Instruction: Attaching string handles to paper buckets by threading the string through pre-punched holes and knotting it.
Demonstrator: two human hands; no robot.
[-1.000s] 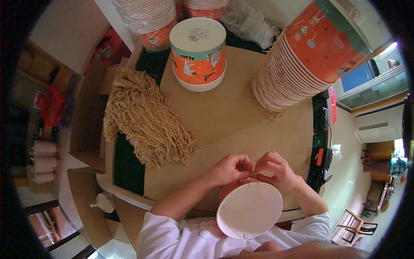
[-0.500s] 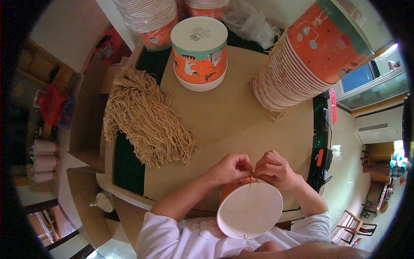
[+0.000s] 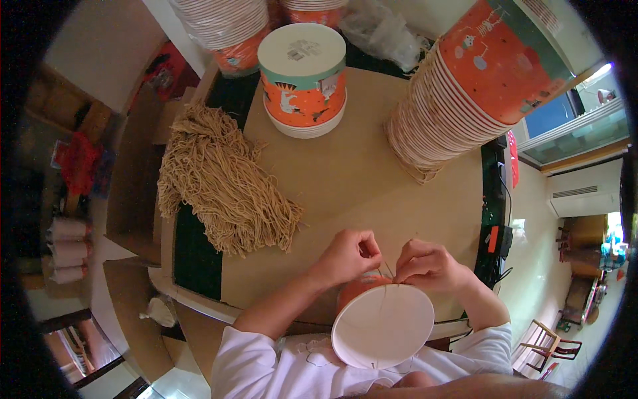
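A paper bucket (image 3: 382, 326), white inside and orange outside, is tilted against my chest with its open mouth toward me. A thin tan string (image 3: 389, 272) runs at its far rim, and a length of it crosses the mouth. My left hand (image 3: 352, 256) pinches one strand just beyond the rim. Close by on the right, my right hand (image 3: 426, 265) is closed with thumb and fingers together on the string at the rim. To the left lies a thick bundle of cut tan strings (image 3: 226, 179).
A short upside-down bucket stack (image 3: 304, 100) stands at the back. A tall stack of nested orange buckets (image 3: 458, 93) with strings leans at the right. Plastic-wrapped buckets (image 3: 229, 40) and a clear plastic bag (image 3: 382, 33) are behind. Brown cardboard (image 3: 345, 179) covers the table.
My hands have moved apart, the left slightly up and left, the right slightly right and down. A strand now shows stretched between them at the rim.
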